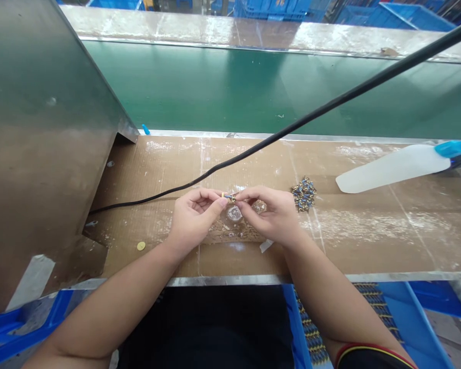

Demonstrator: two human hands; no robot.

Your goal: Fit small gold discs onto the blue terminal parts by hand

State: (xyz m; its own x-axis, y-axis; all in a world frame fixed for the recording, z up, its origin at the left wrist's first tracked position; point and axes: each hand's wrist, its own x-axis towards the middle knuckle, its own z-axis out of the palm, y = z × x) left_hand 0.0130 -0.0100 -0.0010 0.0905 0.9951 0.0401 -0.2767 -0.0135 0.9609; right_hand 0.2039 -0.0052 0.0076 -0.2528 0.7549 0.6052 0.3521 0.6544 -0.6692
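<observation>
Bench: one cardboard sheet [369,241], one black cable [292,130] across it, one white bottle [392,166] lying right. One heap of small blue-gold parts [303,193], too many to count. One tiny part [229,196] held above the cardboard, pinched at each end by my left hand [194,218] and right hand [271,212], thumb and forefinger. Probably light, rigid, easily dropped; grip the ends.
</observation>
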